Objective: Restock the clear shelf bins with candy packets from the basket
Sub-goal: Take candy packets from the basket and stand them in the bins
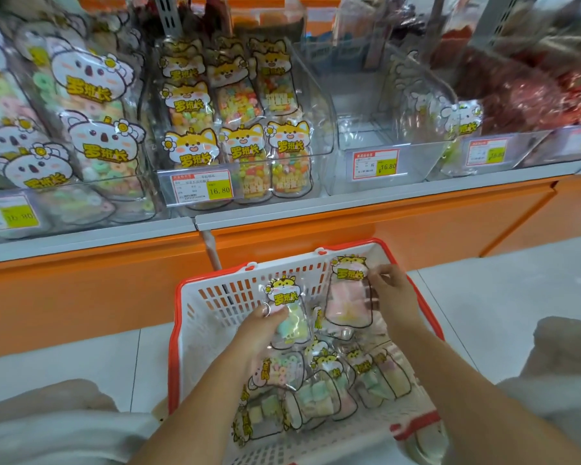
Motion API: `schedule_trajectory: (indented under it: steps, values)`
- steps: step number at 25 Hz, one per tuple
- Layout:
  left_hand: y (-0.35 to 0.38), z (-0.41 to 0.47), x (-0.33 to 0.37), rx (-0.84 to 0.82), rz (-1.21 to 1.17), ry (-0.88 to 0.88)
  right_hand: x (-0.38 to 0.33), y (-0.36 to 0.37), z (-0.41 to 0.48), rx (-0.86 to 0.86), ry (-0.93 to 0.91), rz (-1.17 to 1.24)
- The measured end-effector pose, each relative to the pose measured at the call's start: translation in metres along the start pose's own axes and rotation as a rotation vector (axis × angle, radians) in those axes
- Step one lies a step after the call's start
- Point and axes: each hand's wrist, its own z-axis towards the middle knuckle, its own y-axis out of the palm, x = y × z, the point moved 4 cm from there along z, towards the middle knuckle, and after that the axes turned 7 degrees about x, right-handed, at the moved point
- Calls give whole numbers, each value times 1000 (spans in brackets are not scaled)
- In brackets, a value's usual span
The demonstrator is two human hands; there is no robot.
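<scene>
Red basket (174, 330) cropped below; left hand (260, 325), right hand (394, 293) seemingly hold packets (286, 298).

Left hand (260, 325) grips one candy packet (287, 312) over the white basket (215, 297); right hand (391, 292) pinches another packet (348, 297); clear bins (363, 152) stand beyond.

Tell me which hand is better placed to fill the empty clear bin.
Probably right: the right hand, holding a pink packet, lies almost directly below the empty bin; the left hand, holding a second packet, is further left.
</scene>
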Motion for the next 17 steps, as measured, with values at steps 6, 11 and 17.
schedule_trajectory:
  steps: [6,11,17]
  values:
    - [24,-35,27,-231,-12,40,-26,18,-36,-199,-23,48]
    - [23,-52,34,-207,62,132,-37,29,-63,-179,-25,0]
    - [36,-89,90,-263,114,312,-79,18,-82,-508,148,27]
